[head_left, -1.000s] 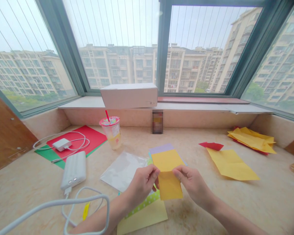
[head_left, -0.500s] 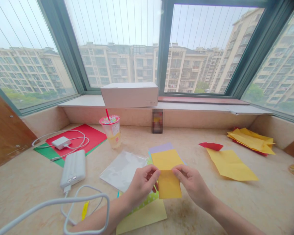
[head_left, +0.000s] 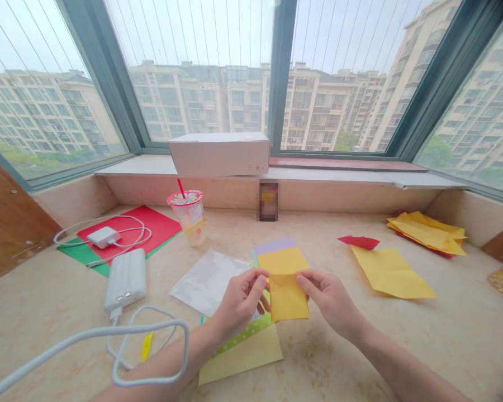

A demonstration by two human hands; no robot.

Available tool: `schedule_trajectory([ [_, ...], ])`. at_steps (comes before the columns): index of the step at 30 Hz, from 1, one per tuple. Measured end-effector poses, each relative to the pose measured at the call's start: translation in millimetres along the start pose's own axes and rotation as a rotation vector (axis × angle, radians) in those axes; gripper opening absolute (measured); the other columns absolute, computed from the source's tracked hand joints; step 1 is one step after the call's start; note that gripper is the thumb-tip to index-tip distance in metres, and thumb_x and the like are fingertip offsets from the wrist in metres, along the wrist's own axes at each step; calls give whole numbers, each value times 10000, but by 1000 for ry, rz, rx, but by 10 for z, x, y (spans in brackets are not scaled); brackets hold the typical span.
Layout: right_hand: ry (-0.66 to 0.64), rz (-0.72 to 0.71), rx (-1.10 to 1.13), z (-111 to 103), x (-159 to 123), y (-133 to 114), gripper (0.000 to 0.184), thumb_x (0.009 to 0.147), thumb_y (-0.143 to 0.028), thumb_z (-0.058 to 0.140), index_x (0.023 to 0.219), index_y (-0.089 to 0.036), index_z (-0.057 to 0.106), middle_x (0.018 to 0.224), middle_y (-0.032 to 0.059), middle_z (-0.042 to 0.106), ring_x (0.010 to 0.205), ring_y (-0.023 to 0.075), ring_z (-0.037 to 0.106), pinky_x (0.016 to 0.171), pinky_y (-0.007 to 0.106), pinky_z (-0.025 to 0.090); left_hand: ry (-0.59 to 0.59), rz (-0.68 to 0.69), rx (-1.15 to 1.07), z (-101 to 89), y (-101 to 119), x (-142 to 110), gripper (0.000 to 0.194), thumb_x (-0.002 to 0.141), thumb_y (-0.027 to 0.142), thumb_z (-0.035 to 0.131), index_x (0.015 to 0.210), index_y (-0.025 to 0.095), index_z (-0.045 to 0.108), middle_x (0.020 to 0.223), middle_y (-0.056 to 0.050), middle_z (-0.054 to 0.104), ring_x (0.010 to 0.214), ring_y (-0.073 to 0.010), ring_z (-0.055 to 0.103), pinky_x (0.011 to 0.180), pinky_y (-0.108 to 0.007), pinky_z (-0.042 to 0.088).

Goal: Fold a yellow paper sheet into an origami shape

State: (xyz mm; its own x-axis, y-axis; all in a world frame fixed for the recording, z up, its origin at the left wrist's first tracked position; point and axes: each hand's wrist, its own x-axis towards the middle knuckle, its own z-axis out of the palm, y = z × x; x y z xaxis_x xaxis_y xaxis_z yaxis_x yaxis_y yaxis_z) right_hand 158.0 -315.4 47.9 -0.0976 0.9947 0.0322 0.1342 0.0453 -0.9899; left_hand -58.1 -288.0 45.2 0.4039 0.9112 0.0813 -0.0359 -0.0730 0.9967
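Close by, at the left, a thick white cord (head_left: 84, 335) makes a loop. A pale yellow paper (head_left: 243, 357) lies on the tabletop (head_left: 318, 357), partly under a green dotted paper (head_left: 251, 329). Just above them, the left hand (head_left: 245, 296) and right hand (head_left: 329, 296) each pinch one side of the bright yellow paper (head_left: 289, 298), which has a line across it. A white power bank (head_left: 127, 279) and a clear sheet (head_left: 207, 282) lie to the left. To the right is a creased yellow sheet (head_left: 392, 271). Farther back stands a cup (head_left: 190, 220) with a red straw (head_left: 181, 188). A white box (head_left: 220, 156) sits by the window.
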Motion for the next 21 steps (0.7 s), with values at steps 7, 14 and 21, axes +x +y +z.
schedule_trajectory([
  [7, -33, -13, 5, 12, -29, 4, 439, 913, -586, 610, 997, -180, 754, 929, 83, 771, 827, 236, 699, 707, 321, 548, -83, -56, -28, 9, 3, 5, 498, 910, 607, 572, 949, 118, 654, 720, -35, 659, 544, -135, 655, 459, -204, 515],
  [14, 11, -30, 7, 24, -38, 45, 462, 911, -594, 605, 1075, -176, 718, 1000, 101, 762, 907, 256, 707, 789, 357, 557, -68, -70, 9, 32, -5, 2, 494, 882, 613, 613, 815, 125, 650, 678, -25, 631, 545, -132, 625, 459, -208, 520],
  [21, -185, 2, -49, 47, -76, -66, 423, 923, -573, 594, 843, -174, 710, 735, 52, 753, 678, 199, 696, 681, 320, 546, 105, -4, -18, 41, 52, 15, 472, 879, 602, 620, 840, 133, 646, 686, -26, 648, 580, -156, 648, 480, -242, 556],
])
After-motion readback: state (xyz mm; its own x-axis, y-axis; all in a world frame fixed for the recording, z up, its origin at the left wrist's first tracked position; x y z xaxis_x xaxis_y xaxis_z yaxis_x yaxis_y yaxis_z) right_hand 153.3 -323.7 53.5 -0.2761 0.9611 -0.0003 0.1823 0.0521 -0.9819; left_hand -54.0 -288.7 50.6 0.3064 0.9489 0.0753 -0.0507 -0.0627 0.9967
